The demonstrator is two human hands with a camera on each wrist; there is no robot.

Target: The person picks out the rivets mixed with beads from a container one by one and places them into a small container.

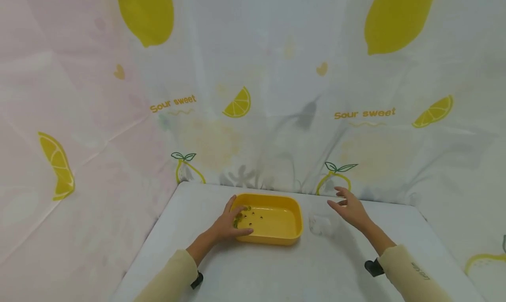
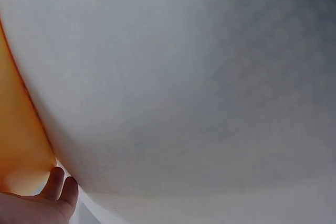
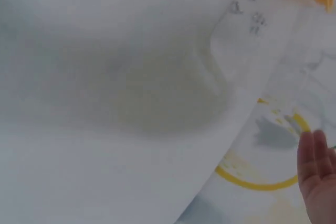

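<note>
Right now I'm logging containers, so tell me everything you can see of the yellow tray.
The yellow tray is a shallow rounded rectangle, plastic by its look, sitting flat on the white table. Small dark and greenish bits lie at its left end. The left hand grips its left rim.

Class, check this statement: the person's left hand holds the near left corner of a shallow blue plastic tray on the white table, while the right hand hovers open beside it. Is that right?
Not quite: the colour is wrong. The head view shows a shallow yellow plastic tray, not a blue one. The rest stands: the left hand holds its near left corner on the white table, and the right hand hovers open beside it.
</note>
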